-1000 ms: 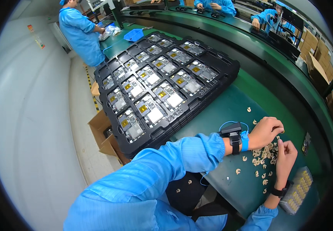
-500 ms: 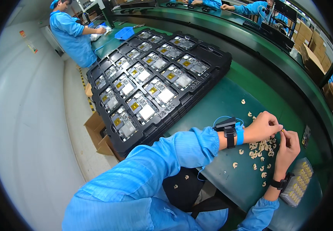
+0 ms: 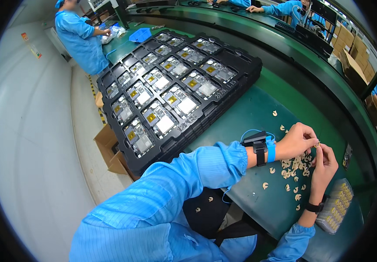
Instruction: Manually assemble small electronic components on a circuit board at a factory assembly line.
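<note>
My left hand (image 3: 301,140) and my right hand (image 3: 325,165) meet at the fingertips over the right part of the green table. Both are closed in a pinch on a small pale C-shaped piece (image 3: 317,145), partly hidden by the fingers. Below my hands lies a loose pile of similar cream C-shaped pieces (image 3: 289,168), with several scattered around it. Beside my right wrist, a clear plastic tray (image 3: 337,205) holds rows of small yellow parts. A blue strap (image 3: 271,149) and a black band circle my left wrist.
Large black trays (image 3: 214,107) of circuit boards are stacked to the left. A dark small board (image 3: 347,156) lies right of my hands. Beyond runs a green conveyor (image 3: 284,56). A blue bin (image 3: 140,35) and a co-worker (image 3: 79,41) are at the far left.
My fingertips have shifted slightly, and the small pale piece between them shows more now. At the far left, the co-worker's hands have moved a little to the left.
</note>
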The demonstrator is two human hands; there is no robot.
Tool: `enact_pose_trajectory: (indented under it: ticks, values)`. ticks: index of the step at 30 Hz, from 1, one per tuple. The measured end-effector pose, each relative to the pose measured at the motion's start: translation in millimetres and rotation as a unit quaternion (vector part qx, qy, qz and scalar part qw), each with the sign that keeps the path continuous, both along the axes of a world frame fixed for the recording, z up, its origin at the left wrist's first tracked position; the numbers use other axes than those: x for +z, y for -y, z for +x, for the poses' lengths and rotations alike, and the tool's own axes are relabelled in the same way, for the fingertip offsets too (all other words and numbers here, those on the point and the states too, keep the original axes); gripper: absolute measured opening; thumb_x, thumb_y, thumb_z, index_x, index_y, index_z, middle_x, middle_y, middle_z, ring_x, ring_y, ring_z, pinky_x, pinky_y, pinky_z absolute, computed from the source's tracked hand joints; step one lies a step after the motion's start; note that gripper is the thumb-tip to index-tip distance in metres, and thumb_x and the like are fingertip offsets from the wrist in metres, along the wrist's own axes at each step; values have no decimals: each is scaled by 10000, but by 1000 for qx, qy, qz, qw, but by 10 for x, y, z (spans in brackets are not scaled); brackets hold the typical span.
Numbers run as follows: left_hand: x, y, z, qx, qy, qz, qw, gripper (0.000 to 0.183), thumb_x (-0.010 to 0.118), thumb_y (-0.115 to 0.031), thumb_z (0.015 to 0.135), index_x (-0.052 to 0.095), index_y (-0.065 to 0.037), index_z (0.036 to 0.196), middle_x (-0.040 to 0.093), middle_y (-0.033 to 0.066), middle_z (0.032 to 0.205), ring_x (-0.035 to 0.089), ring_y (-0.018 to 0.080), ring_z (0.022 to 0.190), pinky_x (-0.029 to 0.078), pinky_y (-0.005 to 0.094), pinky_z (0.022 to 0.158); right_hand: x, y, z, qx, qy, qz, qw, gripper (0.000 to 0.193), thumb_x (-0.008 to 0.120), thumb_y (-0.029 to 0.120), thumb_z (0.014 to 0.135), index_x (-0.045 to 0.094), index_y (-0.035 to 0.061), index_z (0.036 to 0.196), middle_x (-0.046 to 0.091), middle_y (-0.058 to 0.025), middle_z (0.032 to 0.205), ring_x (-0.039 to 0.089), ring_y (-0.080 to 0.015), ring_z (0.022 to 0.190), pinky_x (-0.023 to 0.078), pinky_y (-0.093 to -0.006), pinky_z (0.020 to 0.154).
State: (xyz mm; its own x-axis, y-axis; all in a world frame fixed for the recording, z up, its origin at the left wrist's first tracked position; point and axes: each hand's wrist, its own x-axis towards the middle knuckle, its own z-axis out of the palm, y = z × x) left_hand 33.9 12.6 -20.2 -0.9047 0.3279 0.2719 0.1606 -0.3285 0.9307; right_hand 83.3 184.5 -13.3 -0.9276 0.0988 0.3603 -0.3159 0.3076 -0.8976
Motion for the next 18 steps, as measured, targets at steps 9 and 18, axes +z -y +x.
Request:
enact_pose_trajectory:
  ticks: [9,18]
  values:
    - [3,-28,5,4,-48,-10,999,175,670,-96,966,720,70,944,710,76,785,679,109,666,525,254,523,-35,77,-30,3,22,-62,998,155,587,175,1072,638,29,1057,545,51,706,468,-5,590,368,-178,524]
    - [255,152,-286,221,-130,-71,964,252,669,-55,936,654,93,1139,730,143,967,733,178,771,577,303,651,-185,-116,-128,-71,-62,-118,989,182,544,187,1091,590,14,1126,581,-23,916,474,-24,591,378,-192,517]
